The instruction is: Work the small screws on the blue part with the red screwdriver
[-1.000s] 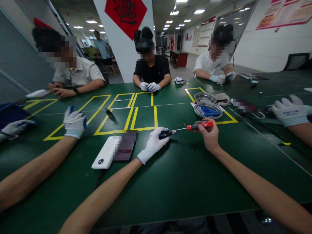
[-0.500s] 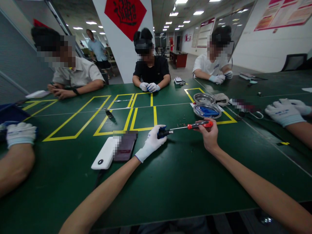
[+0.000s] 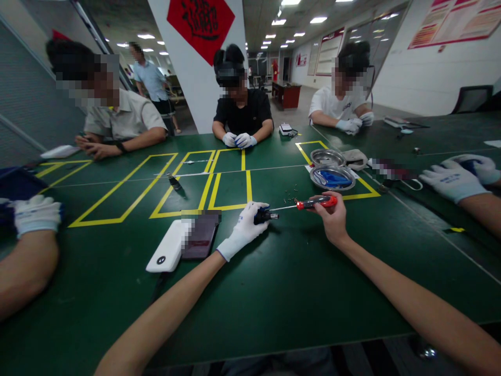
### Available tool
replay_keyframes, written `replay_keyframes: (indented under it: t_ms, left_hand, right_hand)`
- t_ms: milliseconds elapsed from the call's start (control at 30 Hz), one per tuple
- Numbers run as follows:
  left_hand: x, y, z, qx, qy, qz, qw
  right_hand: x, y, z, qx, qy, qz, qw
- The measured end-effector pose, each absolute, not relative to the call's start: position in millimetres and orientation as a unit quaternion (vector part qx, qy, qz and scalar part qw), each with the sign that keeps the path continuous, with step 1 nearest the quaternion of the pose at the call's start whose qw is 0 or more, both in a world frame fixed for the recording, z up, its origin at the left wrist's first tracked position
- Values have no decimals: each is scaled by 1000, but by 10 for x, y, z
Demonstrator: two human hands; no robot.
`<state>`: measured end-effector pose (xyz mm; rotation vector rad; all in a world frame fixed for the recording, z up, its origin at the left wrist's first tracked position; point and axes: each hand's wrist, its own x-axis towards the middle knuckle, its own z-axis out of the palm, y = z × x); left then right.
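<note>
My left hand [image 3: 246,224], in a white glove with blue on the palm side, is closed around a small black cylindrical part [image 3: 266,215] with a metallic end pointing right. My bare right hand [image 3: 332,216] grips the red-and-black handle of a screwdriver [image 3: 316,202]. Its thin shaft runs left to the black part; whether the tip touches it I cannot make out. Just beyond the shaft, several tiny screws [image 3: 290,199] lie scattered on the green table [image 3: 266,303].
Two metal bowls [image 3: 332,178], one with blue items in it, stand at the right beyond my hand. A white power bank [image 3: 169,248] and a dark phone [image 3: 201,237] lie left. A small black part [image 3: 174,181] stands farther off. Co-workers' gloved hands [image 3: 454,180] rest at both sides.
My right hand and the screwdriver have shifted slightly left, toward the black part. My left hand stays nearly in place. The co-workers' hands at the sides have moved a little.
</note>
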<state>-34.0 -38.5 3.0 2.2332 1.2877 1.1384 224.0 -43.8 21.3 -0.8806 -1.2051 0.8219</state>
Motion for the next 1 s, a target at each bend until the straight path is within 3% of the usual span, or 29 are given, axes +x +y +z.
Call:
replay_keyframes:
  t_ms: [667, 1000]
  left_hand:
    - [-353, -381, 28, 766, 482, 397, 155]
    - [-371, -360, -10, 763, 493, 390, 152]
  right_hand:
    - [2221, -509, 258, -382, -553, 380, 635]
    - [2263, -435, 167, -471, -572, 280, 610]
